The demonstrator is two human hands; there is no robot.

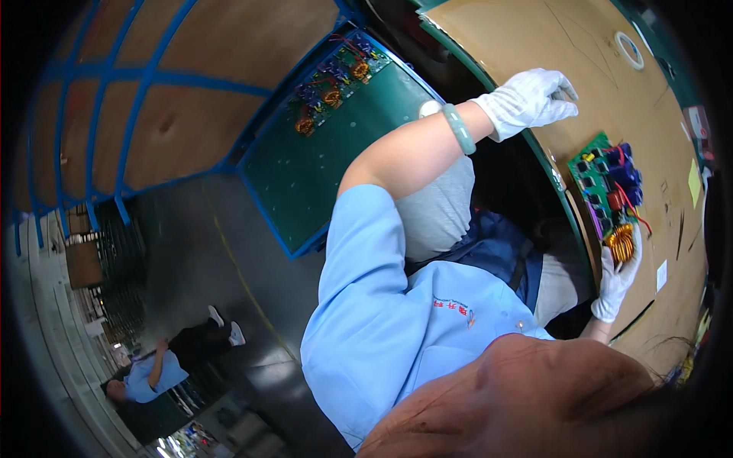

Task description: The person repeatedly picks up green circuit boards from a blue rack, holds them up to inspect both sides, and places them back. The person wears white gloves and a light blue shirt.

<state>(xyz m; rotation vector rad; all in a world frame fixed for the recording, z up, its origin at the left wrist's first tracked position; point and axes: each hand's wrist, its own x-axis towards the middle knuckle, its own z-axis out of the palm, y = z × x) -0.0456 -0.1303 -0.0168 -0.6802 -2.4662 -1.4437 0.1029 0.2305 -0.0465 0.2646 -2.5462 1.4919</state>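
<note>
A green circuit board [592, 172] lies at the near edge of the tan work table, crowded with dark blocky parts, purple-blue components, red wires and a copper-coloured wound coil [620, 243]. My right hand [617, 278], in a white glove, grips the board at its coil end, thumb and fingers on either side of the coil. Farther up along the table edge, my left hand [532, 101] hovers apart from the board. It wears a white glove too, its fingers loosely curled with a gap between them and nothing visible inside. A pale green bangle [459, 128] circles the left wrist.
Beside the table stands a green-topped cart [305, 187] with blue edges; similar boards with coils [330, 98] line its far side. On the table [534, 38] lie a white ring [629, 50], a yellow note [694, 182] and a white slip [661, 276]. Another person [156, 374] is in the distance.
</note>
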